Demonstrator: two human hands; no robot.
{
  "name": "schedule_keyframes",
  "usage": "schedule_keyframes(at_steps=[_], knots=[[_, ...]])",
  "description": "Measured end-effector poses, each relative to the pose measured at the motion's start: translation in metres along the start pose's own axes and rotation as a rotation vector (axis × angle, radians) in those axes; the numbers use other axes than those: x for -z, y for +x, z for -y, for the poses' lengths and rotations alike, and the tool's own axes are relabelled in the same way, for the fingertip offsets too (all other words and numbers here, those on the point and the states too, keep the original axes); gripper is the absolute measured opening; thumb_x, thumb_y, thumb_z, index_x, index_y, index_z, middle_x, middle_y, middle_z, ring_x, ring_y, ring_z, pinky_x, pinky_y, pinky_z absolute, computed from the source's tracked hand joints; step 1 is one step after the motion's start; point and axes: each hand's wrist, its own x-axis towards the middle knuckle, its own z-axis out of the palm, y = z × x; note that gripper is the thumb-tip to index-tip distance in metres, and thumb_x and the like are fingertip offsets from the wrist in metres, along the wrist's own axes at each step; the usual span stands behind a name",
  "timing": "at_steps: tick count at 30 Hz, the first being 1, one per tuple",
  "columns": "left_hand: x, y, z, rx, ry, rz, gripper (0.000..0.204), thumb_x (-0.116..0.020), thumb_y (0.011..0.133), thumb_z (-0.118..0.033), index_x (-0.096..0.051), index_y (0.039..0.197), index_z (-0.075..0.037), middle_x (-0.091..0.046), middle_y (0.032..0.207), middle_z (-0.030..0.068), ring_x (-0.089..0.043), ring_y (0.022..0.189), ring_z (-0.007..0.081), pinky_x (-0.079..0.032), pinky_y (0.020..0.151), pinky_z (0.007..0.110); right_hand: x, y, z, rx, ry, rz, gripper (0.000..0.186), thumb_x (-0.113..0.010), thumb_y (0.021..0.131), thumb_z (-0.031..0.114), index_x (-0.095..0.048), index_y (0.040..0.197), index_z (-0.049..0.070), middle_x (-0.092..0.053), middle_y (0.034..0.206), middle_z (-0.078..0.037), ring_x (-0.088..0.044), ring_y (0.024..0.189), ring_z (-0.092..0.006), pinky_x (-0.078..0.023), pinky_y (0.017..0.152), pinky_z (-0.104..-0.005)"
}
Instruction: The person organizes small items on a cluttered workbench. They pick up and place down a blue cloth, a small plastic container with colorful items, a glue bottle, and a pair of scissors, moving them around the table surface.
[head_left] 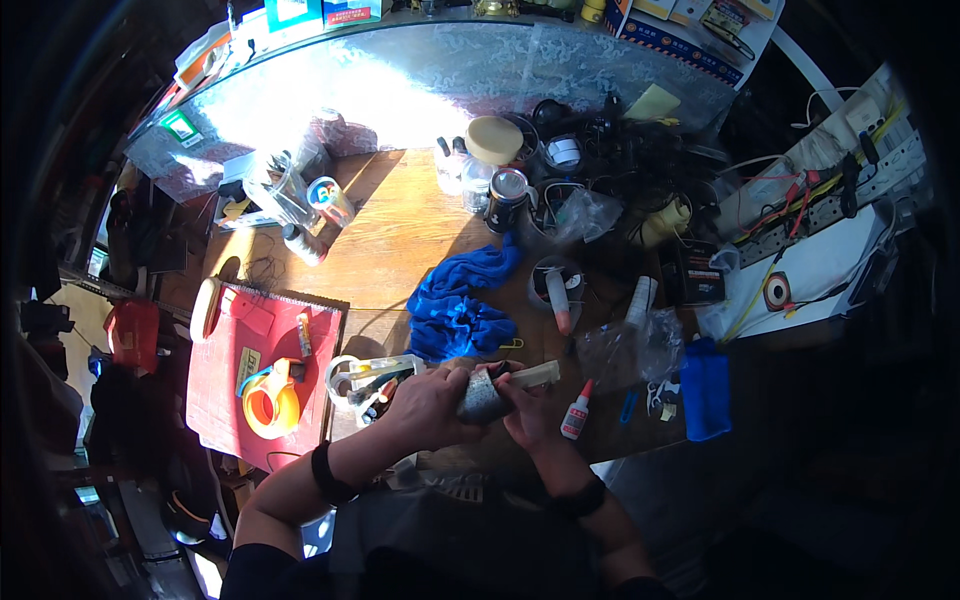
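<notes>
Head view shows the left hand and right hand grasping a grey speckled object between them near the tabletop's front edge, where a slackened grip could drop it.

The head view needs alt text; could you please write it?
A person's left hand and right hand hold a grey speckled object near the front of a wooden desk. Beyond it is a crumpled blue cloth, with a red-nozzled glue bottle to the right and an orange tape dispenser on a red pad to the left.
</notes>
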Motion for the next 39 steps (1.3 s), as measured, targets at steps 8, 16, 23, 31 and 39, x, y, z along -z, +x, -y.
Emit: schedule_keyframes(at_steps=[8,16,23,31,39], knots=[[-0.021,-0.027,-0.009,0.288,0.153,0.136,0.063,-0.073,0.060,-0.052,-0.055,0.090,0.001,-0.063,0.078,0.0178,-0.064,0.075,0.0330,-0.051,0.067,0.041,0.027,0.002,-0.036,-0.061,0.286,-0.137,0.013,-0.056,0.090,0.018,-0.058,0.090,0.005,-0.062,0.105,-0.015,-0.057,0.106,-0.0261,-0.043,0.096,-0.0396],[-0.025,-0.008,-0.012,0.467,0.252,0.379,0.068,-0.068,0.064,-0.060,-0.061,0.096,0.000,-0.066,0.089,0.0185,-0.065,0.084,0.0307,-0.051,0.072,0.039,0.084,0.035,-0.035,-0.140,0.240,-0.432,0.010,-0.053,0.092,0.021,-0.054,0.094,0.011,-0.060,0.089,-0.006,-0.060,0.083,-0.0216,-0.050,0.078,-0.0417],[-0.021,0.002,-0.014,0.547,0.269,0.488,0.072,-0.062,0.065,-0.067,-0.064,0.093,-0.001,-0.067,0.093,0.0149,-0.066,0.085,0.0288,-0.051,0.072,0.038,0.099,0.045,-0.023,-0.047,0.163,-0.515,0.027,-0.042,0.094,0.016,-0.040,0.120,0.010,-0.053,0.113,-0.016,-0.055,0.106,-0.0307,-0.047,0.087,-0.0495],[-0.008,-0.031,-0.007,0.552,0.194,0.358,0.076,-0.059,0.067,-0.069,-0.062,0.092,0.004,-0.066,0.093,0.0182,-0.065,0.085,0.0310,-0.050,0.075,0.039,0.105,0.036,-0.005,-0.042,-0.106,-0.493,0.034,-0.041,0.094,0.014,-0.042,0.127,0.006,-0.052,0.116,-0.013,-0.053,0.104,-0.0252,-0.045,0.086,-0.0480],[-0.005,-0.052,0.016,0.603,-0.239,0.401,0.075,-0.061,0.070,-0.067,-0.063,0.098,0.003,-0.065,0.090,0.0189,-0.063,0.086,0.0301,-0.048,0.077,0.036,0.123,0.028,0.005,0.363,-1.140,-0.523,0.020,-0.054,0.089,0.009,-0.060,0.106,0.003,-0.059,0.105,-0.006,-0.057,0.090,-0.0121,-0.050,0.068,-0.0261]])
